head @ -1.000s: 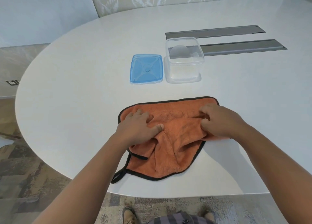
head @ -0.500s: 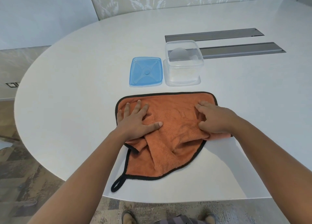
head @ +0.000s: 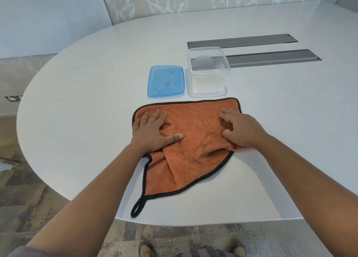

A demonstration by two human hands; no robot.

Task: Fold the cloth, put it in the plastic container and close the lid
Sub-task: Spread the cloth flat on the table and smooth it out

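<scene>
Office meeting room: conference table [head: 96,82] with cable hatches [head: 271,58]

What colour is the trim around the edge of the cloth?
Black, running round the orange cloth and its hanging loop; seen in the head view.

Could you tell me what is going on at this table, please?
A person is working on an orange cloth spread on the white table. The left hand lies flat on it, and the right hand bunches the fabric near its right edge. The cloth is rumpled, not yet folded. Beyond it, the clear plastic container stands open, its blue lid lying flat beside it.
</scene>
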